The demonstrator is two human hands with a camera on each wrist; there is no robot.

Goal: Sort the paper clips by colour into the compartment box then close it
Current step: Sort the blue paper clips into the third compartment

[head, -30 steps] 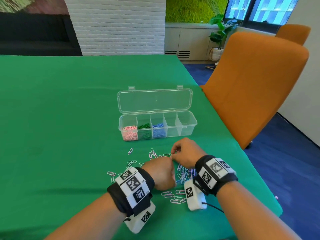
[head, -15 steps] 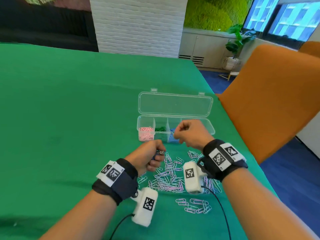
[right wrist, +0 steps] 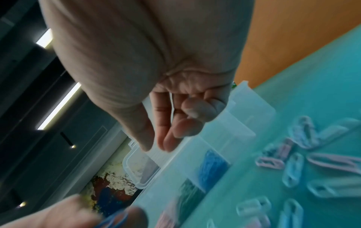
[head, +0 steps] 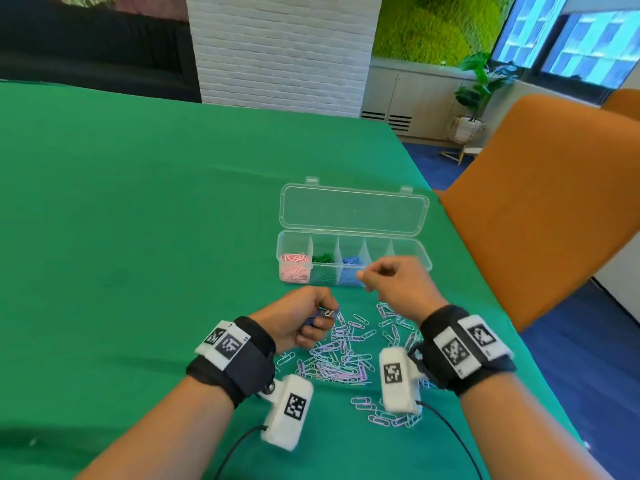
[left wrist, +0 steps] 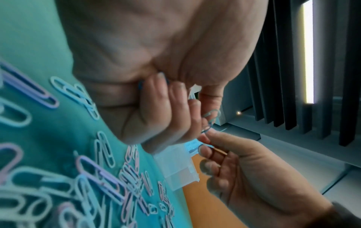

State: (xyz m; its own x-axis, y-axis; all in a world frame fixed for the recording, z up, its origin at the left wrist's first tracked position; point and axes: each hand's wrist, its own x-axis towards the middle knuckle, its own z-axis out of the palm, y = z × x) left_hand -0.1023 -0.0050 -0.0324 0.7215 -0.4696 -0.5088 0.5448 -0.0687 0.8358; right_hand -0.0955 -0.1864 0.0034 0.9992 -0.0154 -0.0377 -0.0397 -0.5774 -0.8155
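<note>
Blue clips held above a loose pile, the open box just beyond

The left hand (head: 304, 315) curls round a bunch of blue paper clips (head: 323, 315); the right hand (head: 398, 284), at its 2 o'clock, has thumb and forefinger nearly meeting, empty as far as shows. The clear plastic compartment box (head: 353, 237), lid back, holds pink, green and blue wire clips in its three leftmost cells, near the green surface (head: 138, 220)'s right edge. The pastel clip pile (head: 341, 358) lies below both hands.

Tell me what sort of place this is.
Probably an office or meeting room: a large table under a green cloth, upholstered orange chairs beside it, and low white cabinets with a potted plant below big windows.
</note>
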